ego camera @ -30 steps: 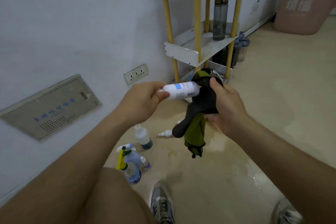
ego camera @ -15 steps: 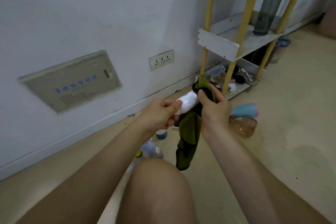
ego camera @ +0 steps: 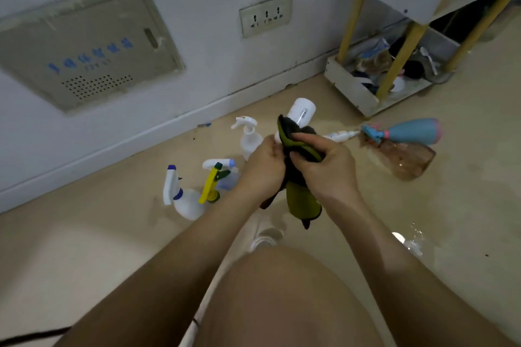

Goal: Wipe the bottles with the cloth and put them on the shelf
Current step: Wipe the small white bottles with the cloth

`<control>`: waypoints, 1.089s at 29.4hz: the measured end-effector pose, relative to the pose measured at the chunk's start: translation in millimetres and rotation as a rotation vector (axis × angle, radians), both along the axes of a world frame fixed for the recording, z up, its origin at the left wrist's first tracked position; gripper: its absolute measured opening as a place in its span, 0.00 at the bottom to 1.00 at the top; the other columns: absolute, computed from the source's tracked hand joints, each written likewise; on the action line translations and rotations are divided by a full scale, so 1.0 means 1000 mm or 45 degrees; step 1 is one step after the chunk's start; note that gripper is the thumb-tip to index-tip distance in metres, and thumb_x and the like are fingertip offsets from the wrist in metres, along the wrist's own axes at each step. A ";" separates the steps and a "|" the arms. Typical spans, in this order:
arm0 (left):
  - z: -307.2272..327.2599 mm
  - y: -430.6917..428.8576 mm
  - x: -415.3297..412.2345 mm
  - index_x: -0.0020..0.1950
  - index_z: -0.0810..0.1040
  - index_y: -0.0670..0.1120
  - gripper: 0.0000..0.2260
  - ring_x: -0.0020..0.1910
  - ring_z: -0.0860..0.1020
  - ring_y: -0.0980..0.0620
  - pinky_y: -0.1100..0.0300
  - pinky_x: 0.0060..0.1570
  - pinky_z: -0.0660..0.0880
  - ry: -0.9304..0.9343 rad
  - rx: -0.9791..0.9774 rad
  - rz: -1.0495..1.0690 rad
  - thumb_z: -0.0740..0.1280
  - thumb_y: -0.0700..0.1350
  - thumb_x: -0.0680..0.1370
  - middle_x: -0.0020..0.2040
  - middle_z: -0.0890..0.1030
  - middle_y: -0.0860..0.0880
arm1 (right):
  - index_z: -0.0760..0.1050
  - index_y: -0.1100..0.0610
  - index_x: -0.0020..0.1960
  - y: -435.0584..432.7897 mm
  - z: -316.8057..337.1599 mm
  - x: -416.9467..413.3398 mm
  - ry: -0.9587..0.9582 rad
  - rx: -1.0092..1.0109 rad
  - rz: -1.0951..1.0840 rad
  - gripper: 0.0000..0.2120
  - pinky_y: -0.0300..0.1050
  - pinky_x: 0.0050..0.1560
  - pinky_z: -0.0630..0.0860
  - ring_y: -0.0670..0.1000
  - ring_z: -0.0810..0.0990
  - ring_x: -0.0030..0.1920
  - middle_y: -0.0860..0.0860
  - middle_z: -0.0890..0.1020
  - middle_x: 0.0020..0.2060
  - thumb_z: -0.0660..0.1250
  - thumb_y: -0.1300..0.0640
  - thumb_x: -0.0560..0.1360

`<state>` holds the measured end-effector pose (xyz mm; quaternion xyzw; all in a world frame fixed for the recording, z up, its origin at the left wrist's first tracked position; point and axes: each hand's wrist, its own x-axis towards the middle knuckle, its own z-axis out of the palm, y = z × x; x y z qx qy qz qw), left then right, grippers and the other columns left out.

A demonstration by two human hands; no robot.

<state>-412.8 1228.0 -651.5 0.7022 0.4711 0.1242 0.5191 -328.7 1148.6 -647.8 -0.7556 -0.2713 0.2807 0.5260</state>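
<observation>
Blue characters on the wall panel [ego camera: 93, 45] are unreadably blurred.

Triple wall outlet [ego camera: 265, 14]; vented panel [ego camera: 87, 45] left of it; wet patch [ego camera: 408, 239] lower right.

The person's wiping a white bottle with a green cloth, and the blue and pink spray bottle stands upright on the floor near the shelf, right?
Not quite: the head view shows the blue and pink spray bottle lying on its side on the floor near the shelf, not upright. The left hand holds the white bottle while the right hand wipes it with the green cloth.
</observation>
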 end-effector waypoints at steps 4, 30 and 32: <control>-0.015 0.014 0.010 0.54 0.72 0.47 0.08 0.44 0.74 0.49 0.57 0.44 0.68 0.327 0.262 -0.281 0.55 0.38 0.81 0.41 0.74 0.50 | 0.82 0.46 0.56 -0.002 -0.022 0.006 0.036 -0.096 0.196 0.17 0.40 0.55 0.79 0.45 0.82 0.51 0.46 0.83 0.51 0.71 0.65 0.74; -0.149 0.074 0.015 0.52 0.79 0.45 0.06 0.50 0.73 0.48 0.56 0.39 0.70 1.519 1.161 -1.035 0.69 0.41 0.75 0.44 0.72 0.48 | 0.72 0.46 0.69 -0.056 -0.121 0.068 0.147 -0.320 0.091 0.16 0.47 0.64 0.72 0.48 0.74 0.62 0.46 0.77 0.63 0.56 0.50 0.84; -0.152 0.075 0.013 0.54 0.78 0.45 0.08 0.50 0.74 0.47 0.57 0.40 0.70 1.535 1.144 -1.014 0.70 0.41 0.75 0.46 0.72 0.47 | 0.73 0.44 0.69 -0.056 -0.128 0.070 0.379 -0.302 -0.073 0.17 0.56 0.67 0.73 0.53 0.76 0.64 0.50 0.79 0.63 0.55 0.47 0.83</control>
